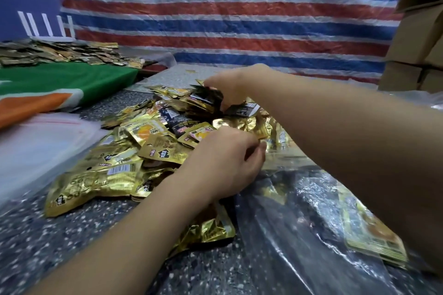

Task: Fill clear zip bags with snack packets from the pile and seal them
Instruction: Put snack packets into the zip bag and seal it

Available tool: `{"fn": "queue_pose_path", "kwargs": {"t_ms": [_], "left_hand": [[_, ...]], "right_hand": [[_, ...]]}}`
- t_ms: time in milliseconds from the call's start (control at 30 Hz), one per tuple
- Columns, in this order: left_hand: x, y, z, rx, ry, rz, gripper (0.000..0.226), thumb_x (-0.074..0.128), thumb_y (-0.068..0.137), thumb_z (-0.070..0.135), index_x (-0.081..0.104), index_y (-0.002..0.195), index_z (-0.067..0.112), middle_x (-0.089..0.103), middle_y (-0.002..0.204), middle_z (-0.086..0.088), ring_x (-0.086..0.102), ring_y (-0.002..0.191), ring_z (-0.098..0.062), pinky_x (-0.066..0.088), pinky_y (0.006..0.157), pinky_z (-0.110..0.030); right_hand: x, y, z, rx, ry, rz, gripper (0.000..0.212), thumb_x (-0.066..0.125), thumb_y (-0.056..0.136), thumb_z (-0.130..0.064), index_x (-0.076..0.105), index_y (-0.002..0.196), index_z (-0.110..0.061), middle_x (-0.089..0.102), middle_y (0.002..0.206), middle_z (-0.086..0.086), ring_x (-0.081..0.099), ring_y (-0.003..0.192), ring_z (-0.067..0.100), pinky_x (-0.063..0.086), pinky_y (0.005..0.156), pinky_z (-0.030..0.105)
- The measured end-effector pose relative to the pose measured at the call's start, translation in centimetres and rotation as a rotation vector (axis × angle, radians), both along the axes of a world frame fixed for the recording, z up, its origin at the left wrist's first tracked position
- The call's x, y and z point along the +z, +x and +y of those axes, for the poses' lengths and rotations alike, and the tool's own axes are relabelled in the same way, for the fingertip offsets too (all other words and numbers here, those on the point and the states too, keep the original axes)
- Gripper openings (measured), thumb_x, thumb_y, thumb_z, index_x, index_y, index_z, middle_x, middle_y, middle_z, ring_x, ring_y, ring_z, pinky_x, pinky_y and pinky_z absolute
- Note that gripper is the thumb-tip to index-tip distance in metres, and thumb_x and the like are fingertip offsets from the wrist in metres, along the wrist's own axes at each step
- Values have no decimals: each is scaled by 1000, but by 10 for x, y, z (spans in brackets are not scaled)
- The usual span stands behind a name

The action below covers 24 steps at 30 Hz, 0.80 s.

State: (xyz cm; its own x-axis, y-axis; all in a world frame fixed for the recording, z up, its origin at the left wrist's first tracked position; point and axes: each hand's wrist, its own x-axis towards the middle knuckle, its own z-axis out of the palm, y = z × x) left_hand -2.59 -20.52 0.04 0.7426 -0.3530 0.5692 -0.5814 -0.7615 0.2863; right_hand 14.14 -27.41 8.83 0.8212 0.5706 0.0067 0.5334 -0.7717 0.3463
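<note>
A pile of gold and black snack packets (134, 148) covers the middle of the speckled table (48, 235). My right hand (230, 86) reaches to the far side of the pile and grips a bunch of dark packets (206, 100). My left hand (225, 163) lies at the near right edge of the pile, fingers curled at the mouth of a clear zip bag (299, 211). That bag lies flat on the table under my right forearm and holds a few gold packets (374, 239).
A stack of empty clear zip bags (40, 143) lies at the left, beside green and orange cloth (60, 84). More packets (60, 54) are spread at the far left. Cardboard boxes (419, 38) stand at the right. A striped tarp (227, 26) hangs behind.
</note>
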Motion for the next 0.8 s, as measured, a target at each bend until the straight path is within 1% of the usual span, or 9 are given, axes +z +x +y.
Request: {"fn": "queue_pose_path", "kwargs": {"t_ms": [67,133,233,300,367,467,533,667,800], "left_hand": [[-1,1,1,-1,-1,-4,42,48,98,37,49,62,15,48,56,3,49,54,-20,37,50,-33],[-2,2,2,-5,-11,-1,42,49,98,36,50,62,15,49,56,1,49,54,-19,38,50,-34],[-2,3,2,-20,-35,35,40,49,98,34,60,68,10,56,59,-1,52,53,-16,41,49,-33],[-3,3,3,-22,-50,57,40,50,98,34,59,66,11,55,58,0,50,51,-14,40,48,-32],[-3,2,3,-24,-72,71,41,52,98,34,57,63,11,54,55,0,48,49,-14,38,47,-31],[-1,1,3,-32,-98,87,42,53,97,33,54,60,13,52,52,1,43,46,-12,32,45,-29],[1,-1,1,-41,-91,95,41,53,97,33,54,60,15,51,53,4,41,46,-10,31,45,-26],[3,-4,-1,-58,-106,93,37,54,96,32,54,63,17,50,56,6,42,50,-8,30,49,-25],[5,-7,-1,-73,-152,57,29,57,94,27,57,67,15,51,60,9,45,56,-5,32,51,-17]], "right_hand": [[4,-2,1,-37,53,5,60,58,88,-11,40,144,-21,53,133,10,54,105,29,51,85,46],[6,-7,2,-78,244,34,56,54,85,-10,45,140,-18,54,127,9,55,103,29,52,82,43],[4,-15,-5,-127,690,19,25,52,84,-13,58,109,-17,57,97,0,58,88,24,48,65,32],[5,-25,-12,-197,982,97,8,51,84,-11,56,90,-15,55,84,2,55,74,20,41,56,27],[8,-39,-23,-286,1339,239,5,49,85,-9,50,82,-12,52,83,6,50,72,19,42,60,26],[14,-71,-51,-302,1983,659,3,46,88,-9,49,88,-9,53,99,12,56,89,26,57,82,37],[16,-91,-75,-221,2256,789,12,47,96,-14,56,101,-7,60,105,13,61,88,26,60,69,33],[21,-122,-118,-165,2490,743,28,53,102,-24,62,119,-4,71,101,11,70,82,21,59,65,30],[28,-140,-144,-92,2353,734,24,53,101,-26,65,113,-10,74,101,6,73,92,21,60,72,35]]}}
